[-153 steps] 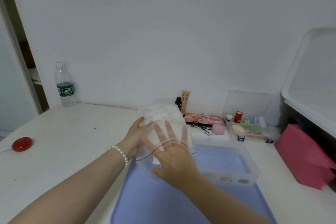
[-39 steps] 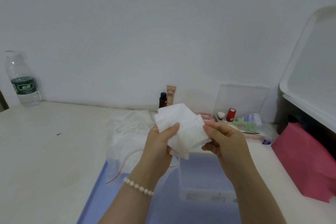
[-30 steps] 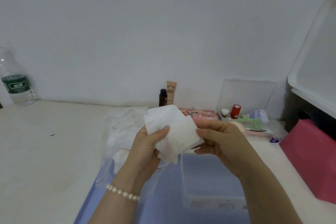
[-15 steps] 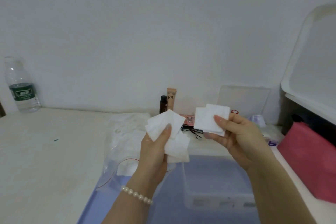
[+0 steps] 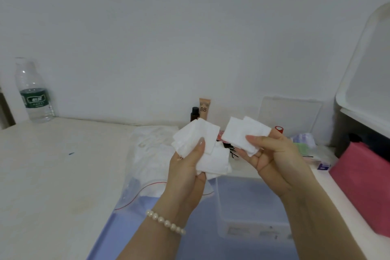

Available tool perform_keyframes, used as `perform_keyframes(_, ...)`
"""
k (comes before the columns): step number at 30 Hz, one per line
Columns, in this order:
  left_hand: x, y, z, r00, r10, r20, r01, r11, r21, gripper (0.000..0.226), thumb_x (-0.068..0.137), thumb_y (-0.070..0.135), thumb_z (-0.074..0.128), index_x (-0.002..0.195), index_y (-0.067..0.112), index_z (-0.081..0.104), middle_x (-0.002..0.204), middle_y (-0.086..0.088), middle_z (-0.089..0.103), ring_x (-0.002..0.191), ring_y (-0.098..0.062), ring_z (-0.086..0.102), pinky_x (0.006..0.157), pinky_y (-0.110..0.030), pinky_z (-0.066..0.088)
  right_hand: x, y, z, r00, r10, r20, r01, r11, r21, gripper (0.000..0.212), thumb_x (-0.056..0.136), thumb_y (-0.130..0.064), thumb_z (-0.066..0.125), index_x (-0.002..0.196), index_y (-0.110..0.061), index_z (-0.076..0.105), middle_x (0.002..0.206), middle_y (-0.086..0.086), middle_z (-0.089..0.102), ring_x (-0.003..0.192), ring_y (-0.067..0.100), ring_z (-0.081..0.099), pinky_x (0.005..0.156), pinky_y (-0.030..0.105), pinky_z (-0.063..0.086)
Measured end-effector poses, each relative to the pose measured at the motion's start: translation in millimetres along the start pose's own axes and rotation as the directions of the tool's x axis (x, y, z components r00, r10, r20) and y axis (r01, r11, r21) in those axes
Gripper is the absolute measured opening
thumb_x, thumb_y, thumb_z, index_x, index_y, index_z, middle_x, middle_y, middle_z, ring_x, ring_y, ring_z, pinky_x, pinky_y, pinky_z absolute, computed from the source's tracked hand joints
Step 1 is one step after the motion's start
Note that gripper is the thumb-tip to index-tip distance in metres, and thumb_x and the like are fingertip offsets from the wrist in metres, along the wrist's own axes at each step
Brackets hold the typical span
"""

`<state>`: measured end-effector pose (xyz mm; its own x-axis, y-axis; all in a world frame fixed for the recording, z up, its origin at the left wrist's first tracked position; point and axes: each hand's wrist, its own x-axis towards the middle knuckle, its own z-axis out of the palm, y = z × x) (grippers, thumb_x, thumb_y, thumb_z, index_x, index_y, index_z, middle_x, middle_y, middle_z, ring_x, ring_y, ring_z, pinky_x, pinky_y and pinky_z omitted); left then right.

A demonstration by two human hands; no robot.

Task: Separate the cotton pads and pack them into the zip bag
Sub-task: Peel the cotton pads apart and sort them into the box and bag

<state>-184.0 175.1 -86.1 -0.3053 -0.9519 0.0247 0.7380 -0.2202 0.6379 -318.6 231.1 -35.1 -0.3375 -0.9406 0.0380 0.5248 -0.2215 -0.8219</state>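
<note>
My left hand (image 5: 187, 167) grips a loose bunch of white square cotton pads (image 5: 198, 139), thumb pressed on top of them. My right hand (image 5: 272, 154) pinches a smaller stack of cotton pads (image 5: 240, 133) between thumb and fingers, held apart to the right of the first bunch. Both hands hover above the table. The clear zip bag (image 5: 147, 154) with a red seal line lies flat on the table below and left of my left hand, with white pads inside it.
A blue tray (image 5: 118, 236) lies at the near edge with a clear plastic box (image 5: 249, 207) on it. A water bottle (image 5: 33, 93) stands far left. Cosmetics tubes (image 5: 204, 110), an open clear organiser (image 5: 295, 120) and a pink pouch (image 5: 363, 167) are at the back right.
Five seconds ago both hands were at the zip bag on the table. Since then they lifted one bunch of pads and pulled it apart into two stacks, the right hand moving rightward.
</note>
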Motion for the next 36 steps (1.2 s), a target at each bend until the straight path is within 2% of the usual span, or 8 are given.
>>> perform_keyframes(4,0,-2,-1,1.000,-0.016,0.001,0.016,1.000,-0.009,0.030,0.085,0.006,0.059,0.115,0.006,0.062,0.105,-0.011,0.071,0.095,-0.024,0.069,0.079,-0.043,0.057,0,4,6,0.998,0.023,0.062,-0.024,0.999,0.023,0.050,0.069,0.013,0.050,0.119,0.013,0.048,0.115,0.028,0.060,0.105,0.037,0.061,0.071,0.038,0.059)
perform_keyframes(6,-1,-5,0,1.000,-0.014,0.020,0.014,1.000,0.015,0.036,0.086,0.011,0.059,0.121,0.006,0.059,0.110,-0.012,0.070,0.102,-0.025,0.067,0.088,-0.044,0.054,-2,8,12,0.998,0.035,0.058,-0.037,0.999,0.032,0.040,0.073,0.012,0.051,0.113,0.010,0.050,0.114,0.029,0.060,0.103,0.037,0.062,0.077,0.039,0.057)
perform_keyframes(8,-2,-8,2,0.999,-0.020,0.033,0.019,1.000,0.024,0.035,0.090,0.016,0.055,0.123,0.008,0.058,0.110,-0.010,0.070,0.101,-0.023,0.067,0.086,-0.041,0.055,-5,11,16,0.998,0.044,0.037,-0.048,0.992,0.118,0.026,0.080,0.008,0.052,0.106,0.009,0.053,0.107,0.027,0.065,0.090,0.034,0.068,0.070,0.038,0.059)
perform_keyframes(12,-5,-11,6,0.996,-0.032,0.077,0.031,0.999,0.021,0.037,0.095,0.025,0.046,0.130,0.015,0.053,0.118,-0.009,0.067,0.109,-0.025,0.064,0.098,-0.052,0.046,-9,18,21,0.994,0.097,0.041,-0.104,0.966,0.239,0.037,0.070,-0.001,0.059,0.106,0.005,0.058,0.102,0.021,0.069,0.084,0.027,0.071,0.061,0.029,0.058)
perform_keyframes(18,-5,-14,-1,0.999,-0.027,0.047,0.024,0.997,0.073,0.054,0.076,0.014,0.068,0.126,0.000,0.055,0.120,-0.025,0.061,0.112,-0.039,0.059,0.093,-0.054,0.048,-10,41,30,0.991,0.001,-0.131,-0.009,0.998,-0.060,0.020,0.074,0.011,0.064,0.089,-0.001,0.058,0.077,0.012,0.068,0.058,0.022,0.068,0.047,0.033,0.056)
perform_keyframes(24,-8,-5,2,0.986,-0.140,0.093,0.146,0.987,-0.067,0.035,0.082,0.011,0.051,0.115,0.002,0.060,0.106,-0.019,0.069,0.088,-0.028,0.069,0.069,-0.031,0.057,-3,47,24,0.978,-0.049,-0.202,0.029,0.995,-0.100,0.012,0.077,0.004,0.066,0.086,-0.004,0.063,0.083,0.009,0.071,0.070,0.020,0.070,0.055,0.030,0.057)
perform_keyframes(31,-7,-5,1,0.978,-0.165,0.129,0.170,0.985,-0.031,0.044,0.086,0.018,0.048,0.126,0.002,0.054,0.119,-0.021,0.064,0.113,-0.034,0.060,0.094,-0.042,0.049,-6,32,22,0.994,-0.024,-0.105,0.011,0.992,-0.128,0.017,0.073,-0.003,0.068,0.088,-0.001,0.063,0.079,0.009,0.072,0.067,0.017,0.071,0.054,0.026,0.057)
perform_keyframes(36,-7,-7,2,0.980,-0.106,0.168,0.109,0.994,-0.006,0.049,0.083,0.020,0.056,0.126,-0.005,0.053,0.122,-0.027,0.059,0.115,-0.040,0.056,0.091,-0.044,0.050,-6,37,23,0.983,-0.126,-0.137,0.078,0.947,-0.311,0.022,0.063,-0.010,0.076,0.080,-0.007,0.063,0.067,0.001,0.070,0.060,0.013,0.065,0.046,0.018,0.049)
